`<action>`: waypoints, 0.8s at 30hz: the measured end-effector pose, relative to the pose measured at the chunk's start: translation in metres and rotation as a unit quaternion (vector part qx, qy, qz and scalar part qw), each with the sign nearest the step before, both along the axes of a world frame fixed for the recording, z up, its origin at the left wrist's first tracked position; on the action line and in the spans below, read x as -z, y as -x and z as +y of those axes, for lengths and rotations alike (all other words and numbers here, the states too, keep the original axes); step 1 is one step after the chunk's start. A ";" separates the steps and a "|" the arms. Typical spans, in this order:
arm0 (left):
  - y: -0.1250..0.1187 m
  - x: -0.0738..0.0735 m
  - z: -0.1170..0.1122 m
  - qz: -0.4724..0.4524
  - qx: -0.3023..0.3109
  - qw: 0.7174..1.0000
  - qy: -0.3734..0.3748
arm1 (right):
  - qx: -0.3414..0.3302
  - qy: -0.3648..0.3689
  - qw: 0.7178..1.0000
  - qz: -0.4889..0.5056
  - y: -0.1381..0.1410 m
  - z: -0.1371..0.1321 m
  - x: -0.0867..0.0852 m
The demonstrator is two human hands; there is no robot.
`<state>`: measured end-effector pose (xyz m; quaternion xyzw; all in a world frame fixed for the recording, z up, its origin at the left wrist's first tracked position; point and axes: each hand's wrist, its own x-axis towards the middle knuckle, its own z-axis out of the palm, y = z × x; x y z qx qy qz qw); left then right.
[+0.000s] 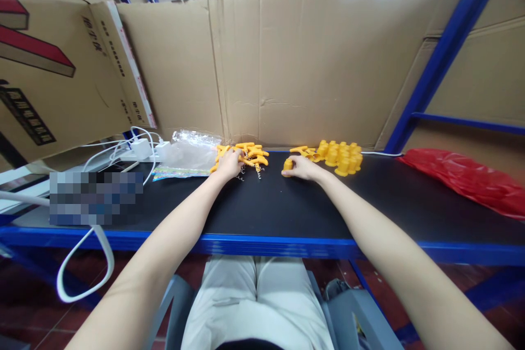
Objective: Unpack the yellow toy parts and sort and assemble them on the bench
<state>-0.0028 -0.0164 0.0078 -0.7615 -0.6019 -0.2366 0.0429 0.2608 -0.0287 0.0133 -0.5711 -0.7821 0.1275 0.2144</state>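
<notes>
My left hand (230, 164) is at the pile of yellow-handled corkscrews (257, 159), its fingers closed on one of them. Metal spirals stick out of the pile towards me. In my right hand (302, 167) is a yellow plastic cap (287, 166), shaped like a small stepped cup and gripped between thumb and fingers just above the black tabletop. Just beyond that hand, a group of similar yellow caps (341, 156) stands close together. A separate yellow piece with a forked handle (301, 150) lies at the near left of that group.
A clear plastic bag (191, 152) lies left of the corkscrews. White chargers and cables (140, 147) sit farther left, by a blurred-out patch. At the right lies a red plastic bag (459, 178). Cardboard (287, 65) walls the back; a blue metal edge (279, 245) runs along the front.
</notes>
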 end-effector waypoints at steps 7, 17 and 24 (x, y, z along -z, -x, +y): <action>0.000 -0.001 0.000 -0.002 0.004 1.000 -0.021 | -0.004 0.015 0.999 -0.048 0.000 -0.003 -0.003; -0.006 -0.003 -0.002 -0.030 0.096 0.985 -0.138 | -0.071 -0.093 0.991 -0.064 0.013 -0.009 -0.009; -0.007 0.002 0.001 -0.031 0.071 0.987 -0.140 | -0.124 -0.156 0.978 -0.068 0.020 -0.010 -0.009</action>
